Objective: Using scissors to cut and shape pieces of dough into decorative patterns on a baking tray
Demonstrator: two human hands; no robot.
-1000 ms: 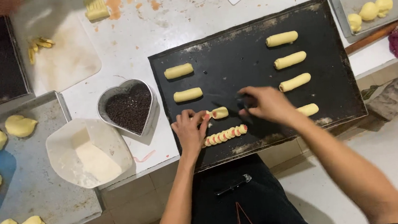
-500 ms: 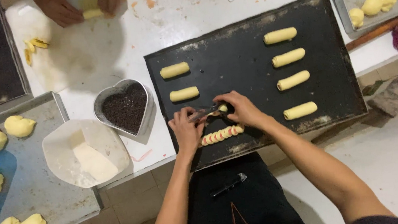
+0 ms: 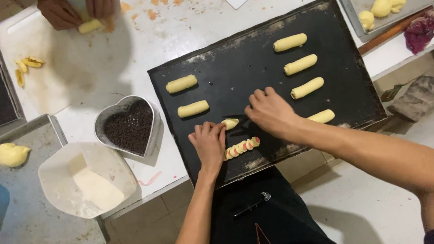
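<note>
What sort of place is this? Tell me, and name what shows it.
Probably a bakery or pastry work kitchen. A black baking tray holds rows of yellow dough rolls, dough balls wait on a metal tray, and a heart-shaped tin holds dark sprinkles.

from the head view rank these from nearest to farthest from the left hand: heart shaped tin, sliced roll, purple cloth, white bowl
From the left hand:
1. Sliced roll, just right of it on the dark tray.
2. Heart shaped tin, to its left.
3. White bowl, farther left.
4. Purple cloth, far upper right.
</note>
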